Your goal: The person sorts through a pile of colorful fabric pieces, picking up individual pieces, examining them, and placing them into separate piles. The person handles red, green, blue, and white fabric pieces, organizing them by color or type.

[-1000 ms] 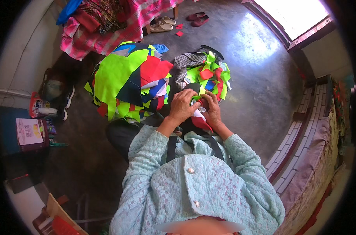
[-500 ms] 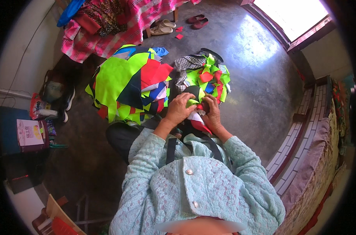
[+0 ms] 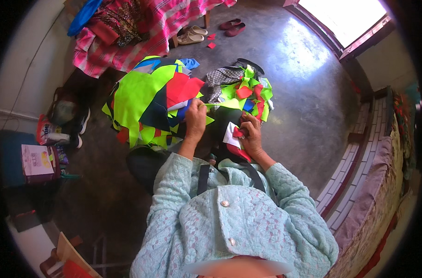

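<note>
From here I see the left hand [image 3: 195, 121] pinching a lime strip [image 3: 225, 105]; right of it, the right hand [image 3: 252, 136] grips red-and-white cloth [image 3: 230, 134]. I'd hold the strip untwisted.

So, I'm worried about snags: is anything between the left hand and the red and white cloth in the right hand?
Only a small lime cloth tip pokes out beside the left hand, toward the red and white cloth in the right hand. Nothing else visible stands between them.
</note>
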`<state>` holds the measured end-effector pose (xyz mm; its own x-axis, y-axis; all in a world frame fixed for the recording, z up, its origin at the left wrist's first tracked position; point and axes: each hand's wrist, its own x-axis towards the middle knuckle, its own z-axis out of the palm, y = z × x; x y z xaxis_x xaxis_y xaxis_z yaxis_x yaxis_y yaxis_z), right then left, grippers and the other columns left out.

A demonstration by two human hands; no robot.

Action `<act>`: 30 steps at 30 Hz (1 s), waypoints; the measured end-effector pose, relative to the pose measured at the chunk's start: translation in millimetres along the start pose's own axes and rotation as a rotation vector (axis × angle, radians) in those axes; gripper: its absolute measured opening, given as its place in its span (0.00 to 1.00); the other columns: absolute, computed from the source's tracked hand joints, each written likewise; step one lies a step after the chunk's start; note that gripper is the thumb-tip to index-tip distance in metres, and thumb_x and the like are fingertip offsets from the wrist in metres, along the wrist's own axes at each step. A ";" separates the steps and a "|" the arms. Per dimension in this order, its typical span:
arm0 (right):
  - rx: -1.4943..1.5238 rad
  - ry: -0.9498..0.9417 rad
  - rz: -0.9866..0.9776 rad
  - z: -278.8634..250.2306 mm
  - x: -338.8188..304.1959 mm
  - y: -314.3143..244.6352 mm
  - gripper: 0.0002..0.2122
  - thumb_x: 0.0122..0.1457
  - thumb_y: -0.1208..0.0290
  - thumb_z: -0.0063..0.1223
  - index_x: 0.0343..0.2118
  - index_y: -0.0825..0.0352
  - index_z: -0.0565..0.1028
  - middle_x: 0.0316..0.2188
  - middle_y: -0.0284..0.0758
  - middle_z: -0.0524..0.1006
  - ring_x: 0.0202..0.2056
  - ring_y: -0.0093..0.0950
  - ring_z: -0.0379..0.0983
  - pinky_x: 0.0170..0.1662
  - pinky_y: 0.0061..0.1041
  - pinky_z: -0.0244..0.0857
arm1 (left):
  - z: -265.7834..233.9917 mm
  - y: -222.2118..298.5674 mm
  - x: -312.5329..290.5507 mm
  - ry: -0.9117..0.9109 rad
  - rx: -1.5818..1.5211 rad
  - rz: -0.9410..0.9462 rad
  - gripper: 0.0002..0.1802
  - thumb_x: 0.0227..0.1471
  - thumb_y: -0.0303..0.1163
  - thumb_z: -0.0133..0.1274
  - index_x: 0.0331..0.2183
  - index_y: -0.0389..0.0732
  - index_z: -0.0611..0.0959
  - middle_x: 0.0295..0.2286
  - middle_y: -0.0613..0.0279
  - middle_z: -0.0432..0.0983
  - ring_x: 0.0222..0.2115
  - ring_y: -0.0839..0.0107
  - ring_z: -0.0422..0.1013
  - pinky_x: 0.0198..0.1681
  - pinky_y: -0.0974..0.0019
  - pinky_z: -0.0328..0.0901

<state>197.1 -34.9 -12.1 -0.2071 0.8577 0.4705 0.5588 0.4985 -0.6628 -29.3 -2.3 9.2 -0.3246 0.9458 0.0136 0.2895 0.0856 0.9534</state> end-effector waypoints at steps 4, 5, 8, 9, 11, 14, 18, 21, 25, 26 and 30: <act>0.050 0.006 0.043 5.3 -2.4 6.9 0.17 0.38 0.75 0.68 0.32 0.64 0.72 0.45 0.41 0.71 0.48 0.42 0.67 0.50 0.36 0.62 | -28.1 29.4 4.4 -0.195 -0.481 -0.135 0.09 0.53 0.32 0.44 0.34 0.37 0.74 0.32 0.57 0.77 0.31 0.68 0.77 0.32 0.69 0.71; 0.052 0.009 0.042 5.9 -2.6 7.3 0.17 0.38 0.74 0.67 0.32 0.64 0.72 0.45 0.41 0.71 0.48 0.42 0.68 0.50 0.36 0.63 | -31.2 32.2 5.0 -0.232 -0.578 -0.151 0.10 0.53 0.32 0.44 0.36 0.37 0.73 0.34 0.56 0.77 0.32 0.66 0.78 0.33 0.68 0.72; 0.026 0.006 0.063 7.8 -6.3 10.7 0.15 0.40 0.76 0.65 0.32 0.65 0.71 0.45 0.43 0.71 0.47 0.43 0.68 0.50 0.36 0.63 | -40.7 45.0 13.1 -0.333 -0.796 -0.118 0.11 0.54 0.32 0.46 0.38 0.37 0.71 0.37 0.52 0.76 0.35 0.60 0.78 0.34 0.65 0.74; 0.018 0.002 0.071 6.9 -6.0 9.7 0.15 0.40 0.76 0.64 0.32 0.65 0.71 0.45 0.43 0.71 0.48 0.43 0.68 0.50 0.36 0.63 | -45.0 53.1 15.0 -0.361 -0.856 -0.130 0.11 0.54 0.32 0.46 0.38 0.37 0.70 0.37 0.51 0.76 0.35 0.60 0.78 0.33 0.65 0.75; 0.013 -0.013 0.075 6.1 -4.2 8.0 0.15 0.40 0.77 0.63 0.32 0.66 0.70 0.45 0.43 0.71 0.47 0.43 0.68 0.50 0.36 0.63 | -55.6 69.9 20.2 -0.375 -0.820 -0.117 0.11 0.55 0.33 0.46 0.38 0.37 0.70 0.38 0.51 0.75 0.36 0.60 0.77 0.33 0.65 0.75; 0.022 -0.015 0.066 5.7 -3.4 8.1 0.15 0.40 0.77 0.62 0.32 0.66 0.70 0.45 0.43 0.71 0.47 0.44 0.68 0.50 0.37 0.63 | -66.9 83.3 29.1 -0.321 -0.688 0.031 0.09 0.57 0.31 0.45 0.38 0.37 0.70 0.37 0.53 0.74 0.35 0.63 0.78 0.30 0.69 0.75; 0.019 -0.008 0.067 3.9 -0.7 2.9 0.15 0.39 0.78 0.62 0.32 0.66 0.70 0.44 0.43 0.71 0.47 0.43 0.69 0.49 0.37 0.63 | -88.7 112.1 40.6 -0.280 -0.494 0.216 0.06 0.57 0.26 0.44 0.37 0.35 0.71 0.41 0.56 0.72 0.38 0.67 0.77 0.33 0.70 0.74; 0.019 -0.004 0.075 6.1 -2.1 4.1 0.15 0.39 0.78 0.62 0.32 0.66 0.70 0.45 0.43 0.71 0.47 0.43 0.68 0.49 0.37 0.63 | -107.6 134.2 51.2 -0.293 -0.504 0.259 0.12 0.56 0.31 0.47 0.41 0.35 0.74 0.43 0.54 0.74 0.43 0.63 0.74 0.41 0.62 0.73; -0.023 -0.027 0.070 -0.4 0.6 -4.5 0.15 0.39 0.83 0.59 0.32 0.67 0.69 0.44 0.43 0.70 0.46 0.42 0.69 0.50 0.35 0.64 | -142.0 164.2 62.1 -0.214 -0.662 0.340 0.12 0.54 0.28 0.47 0.40 0.33 0.73 0.43 0.45 0.74 0.44 0.57 0.74 0.45 0.57 0.72; -0.025 -0.029 0.060 0.4 0.2 -1.3 0.15 0.39 0.82 0.60 0.32 0.67 0.69 0.44 0.42 0.70 0.46 0.42 0.69 0.49 0.35 0.64 | -153.1 174.8 58.2 -0.204 -0.688 0.344 0.11 0.54 0.29 0.46 0.39 0.34 0.74 0.42 0.47 0.75 0.42 0.61 0.74 0.44 0.59 0.72; 0.014 0.001 0.045 4.1 0.2 1.2 0.15 0.40 0.80 0.62 0.32 0.67 0.69 0.43 0.42 0.70 0.45 0.42 0.69 0.48 0.35 0.64 | -194.0 163.5 33.0 -0.068 -0.703 0.353 0.14 0.54 0.30 0.46 0.40 0.32 0.73 0.41 0.46 0.74 0.41 0.57 0.74 0.40 0.61 0.73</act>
<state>194.4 -33.7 -15.2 -0.1813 0.8794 0.4403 0.5559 0.4609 -0.6918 -167.4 -17.9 224.0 -0.2575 0.8991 0.3540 -0.2796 -0.4200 0.8634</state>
